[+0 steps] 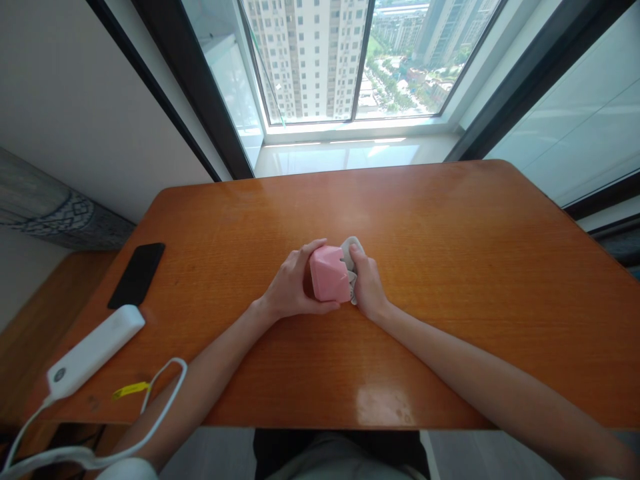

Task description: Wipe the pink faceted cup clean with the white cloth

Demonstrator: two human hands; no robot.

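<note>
My left hand (290,283) curls round a small pink faceted object (327,275) at the middle of the wooden table (450,267), thumb under it and fingers over its top. My right hand (367,283) presses a pale grey-white cloth-like thing (349,252) against the pink object's right side, fingers closed over it. Most of the grey thing is hidden by the hand and the pink object. Both forearms rest on the table.
A black phone (137,274) lies flat near the table's left edge. Closer to me a white power strip (95,350) with a white cable (165,387) and a yellow tag (130,390) sits at the front left corner. A window sill lies beyond the far edge.
</note>
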